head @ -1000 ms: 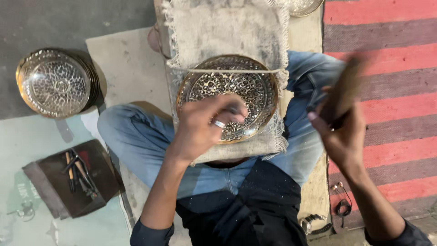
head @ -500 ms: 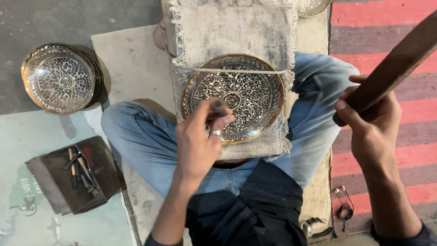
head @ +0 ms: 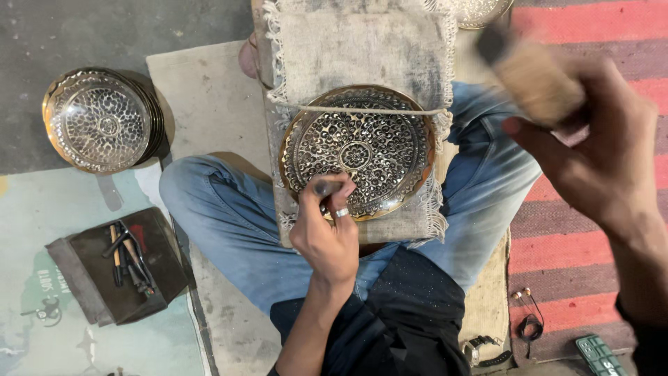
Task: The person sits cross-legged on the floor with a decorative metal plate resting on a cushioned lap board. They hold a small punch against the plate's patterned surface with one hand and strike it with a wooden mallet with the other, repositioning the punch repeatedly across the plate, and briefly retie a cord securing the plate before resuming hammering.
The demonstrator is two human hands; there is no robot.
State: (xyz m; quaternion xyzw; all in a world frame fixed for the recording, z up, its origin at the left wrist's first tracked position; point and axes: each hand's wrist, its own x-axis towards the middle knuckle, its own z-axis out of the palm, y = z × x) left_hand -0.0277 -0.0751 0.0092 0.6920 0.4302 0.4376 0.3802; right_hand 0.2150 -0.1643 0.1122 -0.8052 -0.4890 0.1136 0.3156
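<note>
Stacked round engraved metal plates (head: 103,120) sit at the far left on the grey floor, well apart from the work. Nearer, on a pale printed mat, lies a dark brown open cloth pouch (head: 115,268) with several thin metal punches (head: 129,257) lying in it.

At the centre, the seated person's blue-jeaned crossed legs (head: 209,216) carry a frayed beige burlap pad (head: 362,49), and on it rests a round brass-rimmed plate chased with a dense floral pattern (head: 358,150), lying flat, with a thin cord (head: 362,110) stretched across its far part. The left hand (head: 327,233) rests at the plate's near edge, its fingers (head: 334,205) curled tightly around a short dark metal punch (head: 321,188) that stands upright with its tip on the plate's near-left part; a silver ring (head: 341,212) shows on one finger.

To the right, the right hand (head: 591,153) is raised above the right knee, its fingers closed around a blurred brown wooden mallet (head: 532,73), clear of the plate. Behind it lies a red-and-grey striped rug (head: 577,251), with a black earphone cable (head: 529,320) near its near edge.
</note>
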